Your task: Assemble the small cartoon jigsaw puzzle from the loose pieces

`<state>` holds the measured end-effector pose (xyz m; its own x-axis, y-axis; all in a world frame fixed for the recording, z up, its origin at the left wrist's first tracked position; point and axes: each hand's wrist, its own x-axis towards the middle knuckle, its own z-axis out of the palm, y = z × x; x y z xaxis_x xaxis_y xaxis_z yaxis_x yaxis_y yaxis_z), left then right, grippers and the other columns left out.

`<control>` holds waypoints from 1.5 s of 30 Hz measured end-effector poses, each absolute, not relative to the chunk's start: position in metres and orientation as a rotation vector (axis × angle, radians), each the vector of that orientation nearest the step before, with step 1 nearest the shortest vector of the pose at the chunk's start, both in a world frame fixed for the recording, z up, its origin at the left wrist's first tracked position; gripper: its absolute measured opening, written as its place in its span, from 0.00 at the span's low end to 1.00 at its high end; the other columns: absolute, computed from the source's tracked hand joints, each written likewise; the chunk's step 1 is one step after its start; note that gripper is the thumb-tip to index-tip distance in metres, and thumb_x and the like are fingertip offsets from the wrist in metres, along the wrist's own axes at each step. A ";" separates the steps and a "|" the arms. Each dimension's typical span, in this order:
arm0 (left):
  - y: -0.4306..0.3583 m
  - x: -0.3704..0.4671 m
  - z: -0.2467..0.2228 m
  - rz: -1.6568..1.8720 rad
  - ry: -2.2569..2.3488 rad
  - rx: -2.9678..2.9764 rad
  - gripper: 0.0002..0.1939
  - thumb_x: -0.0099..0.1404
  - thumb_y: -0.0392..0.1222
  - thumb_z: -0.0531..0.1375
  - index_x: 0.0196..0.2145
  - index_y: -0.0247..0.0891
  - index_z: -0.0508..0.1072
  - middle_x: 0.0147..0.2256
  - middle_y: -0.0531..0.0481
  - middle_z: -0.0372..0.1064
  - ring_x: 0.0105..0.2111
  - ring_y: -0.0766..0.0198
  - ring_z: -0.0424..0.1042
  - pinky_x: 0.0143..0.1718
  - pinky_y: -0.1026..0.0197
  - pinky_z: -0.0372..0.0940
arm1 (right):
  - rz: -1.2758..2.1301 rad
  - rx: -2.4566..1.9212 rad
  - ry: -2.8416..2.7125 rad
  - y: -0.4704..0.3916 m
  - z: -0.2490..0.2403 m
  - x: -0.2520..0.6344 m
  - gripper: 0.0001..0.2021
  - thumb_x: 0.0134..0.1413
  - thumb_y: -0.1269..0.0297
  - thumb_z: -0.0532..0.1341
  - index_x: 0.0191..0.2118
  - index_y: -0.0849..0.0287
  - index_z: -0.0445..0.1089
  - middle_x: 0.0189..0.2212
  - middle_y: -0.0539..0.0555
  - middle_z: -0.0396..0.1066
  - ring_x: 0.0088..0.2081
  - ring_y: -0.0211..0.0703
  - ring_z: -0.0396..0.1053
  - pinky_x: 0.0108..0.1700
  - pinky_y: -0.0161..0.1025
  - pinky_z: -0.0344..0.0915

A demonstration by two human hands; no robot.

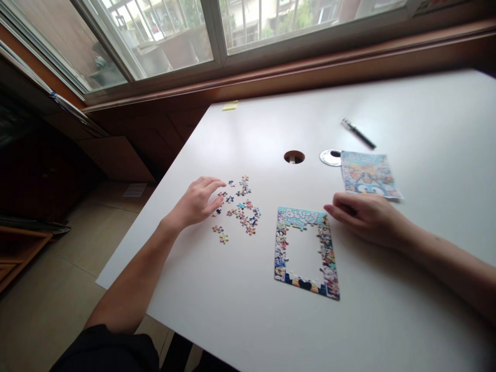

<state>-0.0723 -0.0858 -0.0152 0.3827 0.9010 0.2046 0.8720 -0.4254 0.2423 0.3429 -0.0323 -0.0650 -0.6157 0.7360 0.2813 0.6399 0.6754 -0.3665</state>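
Loose jigsaw puzzle pieces (248, 214) lie scattered on the white table, left of the middle. My left hand (199, 201) is at their left edge, thumb and fingers apart, with nothing visible between them; whether the fingertips touch a piece I cannot tell. To the right of the pieces lies a partly assembled jigsaw puzzle (329, 253), a colourful border around a bare white centre. My right hand (366, 217) rests by its upper right corner, fingers curled in with the index finger towards that corner. Anything inside those curled fingers is hidden.
A colourful picture sheet (368, 173) lies beyond my right hand, beside a silver ring-shaped cover (330, 157). Farther back is a black pen (358, 133). The table has a round hole (294, 157). A yellow sticky note (230, 105) is at the far edge, near the window.
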 end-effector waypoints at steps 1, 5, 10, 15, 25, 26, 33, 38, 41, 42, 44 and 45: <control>-0.084 -0.072 -0.020 0.467 1.646 2.521 0.20 0.71 0.43 0.54 0.59 0.42 0.66 0.57 0.45 0.68 0.59 0.52 0.64 0.63 0.47 0.58 | 0.328 -1.074 -2.482 -0.032 -0.065 0.343 0.19 0.65 0.53 0.55 0.24 0.54 0.54 0.17 0.44 0.51 0.20 0.36 0.50 0.26 0.36 0.51; -0.082 -0.066 -0.034 0.412 1.631 2.457 0.28 0.73 0.43 0.51 0.68 0.41 0.53 0.66 0.45 0.59 0.68 0.53 0.51 0.68 0.47 0.48 | 0.343 -1.080 -2.476 -0.032 -0.067 0.343 0.20 0.65 0.52 0.55 0.24 0.54 0.53 0.17 0.44 0.51 0.20 0.36 0.50 0.26 0.36 0.51; -0.081 -0.053 -0.037 0.347 1.596 2.528 0.24 0.74 0.44 0.47 0.66 0.44 0.59 0.66 0.49 0.58 0.68 0.54 0.51 0.68 0.49 0.45 | 0.341 -1.115 -2.479 -0.033 -0.066 0.342 0.20 0.64 0.51 0.55 0.25 0.54 0.53 0.17 0.44 0.52 0.20 0.36 0.50 0.27 0.37 0.50; -0.076 -0.040 -0.042 0.251 1.609 2.612 0.25 0.74 0.47 0.48 0.66 0.48 0.60 0.66 0.48 0.56 0.66 0.50 0.50 0.66 0.45 0.45 | 0.366 -1.145 -2.480 -0.034 -0.061 0.339 0.20 0.64 0.52 0.54 0.24 0.54 0.52 0.17 0.45 0.52 0.20 0.37 0.51 0.27 0.38 0.49; -0.063 -0.033 -0.030 0.422 1.645 2.514 0.12 0.74 0.45 0.51 0.43 0.43 0.74 0.51 0.49 0.73 0.55 0.55 0.66 0.60 0.47 0.53 | 0.391 -1.157 -2.456 -0.035 -0.058 0.336 0.20 0.63 0.52 0.53 0.24 0.54 0.49 0.18 0.45 0.52 0.21 0.36 0.49 0.28 0.38 0.48; -0.058 -0.033 -0.027 0.446 1.637 2.510 0.10 0.73 0.44 0.52 0.41 0.42 0.74 0.47 0.49 0.75 0.51 0.56 0.69 0.58 0.48 0.55 | 0.392 -1.163 -2.458 -0.035 -0.057 0.336 0.20 0.63 0.52 0.53 0.24 0.54 0.49 0.18 0.45 0.52 0.21 0.37 0.49 0.28 0.38 0.47; -0.020 -0.033 -0.014 0.257 1.496 2.487 0.07 0.66 0.43 0.59 0.37 0.40 0.77 0.38 0.48 0.74 0.37 0.60 0.72 0.43 0.57 0.65 | 0.369 -1.125 -2.438 -0.036 -0.056 0.335 0.18 0.63 0.55 0.54 0.24 0.54 0.48 0.18 0.46 0.52 0.22 0.37 0.49 0.28 0.39 0.47; -0.017 -0.028 -0.012 0.160 1.596 2.494 0.08 0.67 0.44 0.58 0.34 0.39 0.74 0.36 0.47 0.71 0.35 0.58 0.70 0.39 0.56 0.64 | 0.393 -1.121 -2.444 -0.037 -0.055 0.334 0.17 0.62 0.57 0.54 0.24 0.55 0.49 0.19 0.46 0.53 0.23 0.36 0.48 0.28 0.38 0.45; -0.019 -0.030 -0.011 0.168 1.572 2.521 0.09 0.68 0.45 0.57 0.35 0.38 0.73 0.37 0.46 0.71 0.35 0.59 0.70 0.40 0.55 0.65 | 0.403 -1.121 -2.443 -0.037 -0.054 0.333 0.17 0.62 0.57 0.54 0.25 0.55 0.50 0.18 0.46 0.53 0.22 0.36 0.48 0.28 0.39 0.44; -0.019 -0.031 -0.010 0.173 1.545 2.526 0.10 0.68 0.45 0.57 0.35 0.38 0.74 0.38 0.46 0.71 0.35 0.59 0.71 0.40 0.55 0.65 | 0.401 -1.121 -2.440 -0.037 -0.053 0.333 0.17 0.62 0.58 0.54 0.24 0.55 0.50 0.18 0.46 0.53 0.22 0.36 0.48 0.28 0.39 0.44; -0.019 -0.035 -0.009 0.173 1.493 2.521 0.10 0.68 0.46 0.57 0.35 0.39 0.74 0.39 0.46 0.71 0.36 0.59 0.71 0.42 0.56 0.65 | 0.397 -1.124 -2.436 -0.037 -0.054 0.334 0.17 0.61 0.57 0.55 0.24 0.55 0.49 0.18 0.46 0.52 0.22 0.36 0.47 0.28 0.39 0.44; -0.019 -0.037 -0.008 0.171 1.476 2.516 0.10 0.68 0.46 0.57 0.35 0.39 0.75 0.39 0.46 0.71 0.37 0.59 0.71 0.42 0.56 0.66 | 0.402 -1.126 -2.440 -0.037 -0.054 0.334 0.17 0.61 0.57 0.55 0.24 0.54 0.49 0.18 0.46 0.53 0.22 0.37 0.48 0.28 0.39 0.44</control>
